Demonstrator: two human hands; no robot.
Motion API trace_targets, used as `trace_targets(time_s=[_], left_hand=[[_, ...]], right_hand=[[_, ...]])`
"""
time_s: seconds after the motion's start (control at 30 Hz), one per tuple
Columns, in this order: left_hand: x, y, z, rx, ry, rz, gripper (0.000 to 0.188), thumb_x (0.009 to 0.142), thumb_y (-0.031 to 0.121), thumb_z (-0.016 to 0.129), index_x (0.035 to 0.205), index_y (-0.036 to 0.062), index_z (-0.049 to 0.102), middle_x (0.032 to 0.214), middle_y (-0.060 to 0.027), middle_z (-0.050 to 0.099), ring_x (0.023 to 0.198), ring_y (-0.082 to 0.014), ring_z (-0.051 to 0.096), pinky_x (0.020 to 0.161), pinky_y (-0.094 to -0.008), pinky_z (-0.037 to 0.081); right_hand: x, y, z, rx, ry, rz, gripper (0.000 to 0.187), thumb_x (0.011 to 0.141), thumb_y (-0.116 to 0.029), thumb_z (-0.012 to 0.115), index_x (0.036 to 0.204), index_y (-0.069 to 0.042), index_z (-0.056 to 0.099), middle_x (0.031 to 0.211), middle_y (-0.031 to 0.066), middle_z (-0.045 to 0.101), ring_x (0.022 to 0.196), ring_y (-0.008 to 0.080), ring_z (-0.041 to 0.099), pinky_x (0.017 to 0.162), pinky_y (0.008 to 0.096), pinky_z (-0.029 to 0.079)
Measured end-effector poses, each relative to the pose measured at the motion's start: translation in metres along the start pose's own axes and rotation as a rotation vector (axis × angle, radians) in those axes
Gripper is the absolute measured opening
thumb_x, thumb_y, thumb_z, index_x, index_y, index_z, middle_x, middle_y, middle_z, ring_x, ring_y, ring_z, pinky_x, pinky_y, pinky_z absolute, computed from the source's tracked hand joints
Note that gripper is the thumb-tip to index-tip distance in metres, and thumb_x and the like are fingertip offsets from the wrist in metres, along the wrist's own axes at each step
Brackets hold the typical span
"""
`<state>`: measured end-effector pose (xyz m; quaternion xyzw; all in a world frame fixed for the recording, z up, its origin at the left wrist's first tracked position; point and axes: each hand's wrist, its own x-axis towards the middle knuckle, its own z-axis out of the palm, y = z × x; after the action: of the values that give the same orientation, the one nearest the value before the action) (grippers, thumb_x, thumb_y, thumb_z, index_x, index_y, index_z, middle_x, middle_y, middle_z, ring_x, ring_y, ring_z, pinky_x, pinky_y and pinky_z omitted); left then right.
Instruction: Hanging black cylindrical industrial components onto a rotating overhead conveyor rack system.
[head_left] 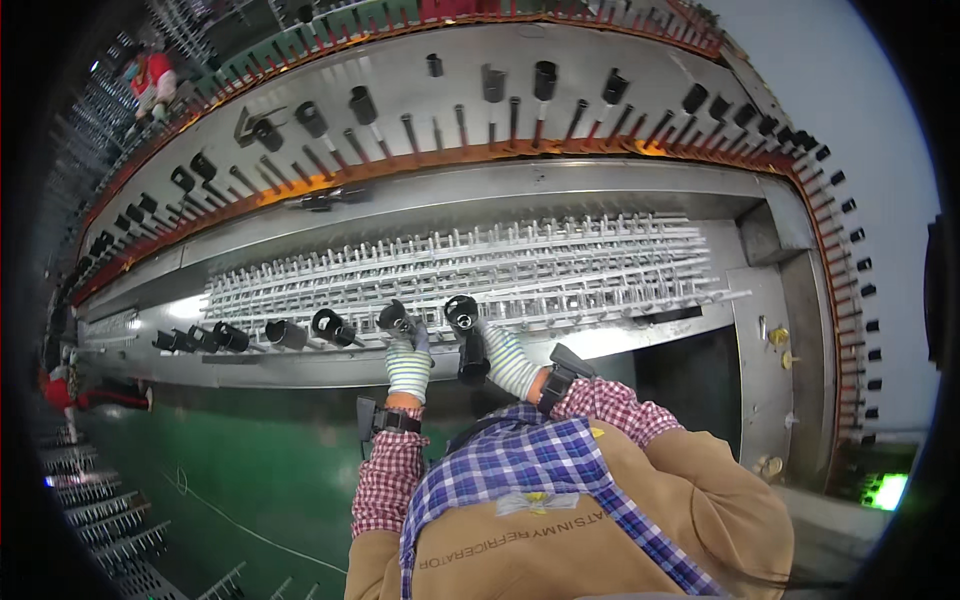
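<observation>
My left hand [409, 366], in a striped knit glove, is closed around the lower part of a black cup-shaped part [395, 316] at the near edge of the metal rack. My right hand [508, 364], gloved the same way, grips a black cylindrical part [461, 311] with its open end up. Against the right fingers, just below, hangs another black piece [473, 358]; whether it is joined to the upper one I cannot tell. To the left, several similar black cups [329, 325] stand in a row along the rack's near side.
A long rack of silvery pegs [560, 262] lies in the steel trough before me. Beyond it, an orange-edged conveyor [440, 158] carries upright rods, some topped with black cups [545, 80], and curves down the right side. Another person [153, 80] in red stands far left.
</observation>
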<state>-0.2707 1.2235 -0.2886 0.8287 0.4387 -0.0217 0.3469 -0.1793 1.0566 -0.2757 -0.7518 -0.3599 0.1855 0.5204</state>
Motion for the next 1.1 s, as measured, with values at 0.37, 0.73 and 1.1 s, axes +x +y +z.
trace_targets(time_s=[0.37, 0.73, 1.1], left_hand=[[0.015, -0.014, 0.023, -0.126, 0.232, 0.164, 0.068, 0.081, 0.052, 0.041, 0.101, -0.0119, 0.049, 0.066, -0.0242, 0.057, 0.065, -0.0334, 0.058, 0.063, -0.0402, 0.045], [-0.021, 0.008, 0.024, -0.382, 0.241, -0.029, 0.038, 0.079, 0.006, 0.047, 0.116, -0.0017, 0.041, 0.098, -0.0173, 0.054, 0.079, -0.0193, 0.053, 0.064, -0.0287, 0.044], [-0.059, 0.059, 0.052, -0.623, 0.908, -0.040, 0.040, 0.079, 0.016, 0.048, 0.113, -0.0043, 0.041, 0.108, -0.0215, 0.051, 0.094, -0.0333, 0.053, 0.079, -0.0399, 0.043]], right_hand=[[0.005, -0.044, -0.078, -0.034, -0.074, 0.628, 0.045, 0.083, -0.043, 0.047, 0.089, 0.001, 0.053, 0.057, 0.0061, 0.059, 0.044, 0.0127, 0.054, 0.040, 0.0246, 0.042], [-0.007, -0.027, -0.203, 0.310, -0.502, -0.109, 0.039, 0.084, -0.019, 0.050, 0.117, 0.001, 0.041, 0.105, 0.0139, 0.053, 0.085, 0.0173, 0.054, 0.079, 0.0276, 0.043], [0.169, 0.120, -0.515, -0.265, 0.641, 0.299, 0.049, 0.074, -0.033, 0.057, 0.108, 0.002, 0.050, 0.100, 0.0206, 0.056, 0.092, 0.0324, 0.054, 0.080, 0.0355, 0.042]])
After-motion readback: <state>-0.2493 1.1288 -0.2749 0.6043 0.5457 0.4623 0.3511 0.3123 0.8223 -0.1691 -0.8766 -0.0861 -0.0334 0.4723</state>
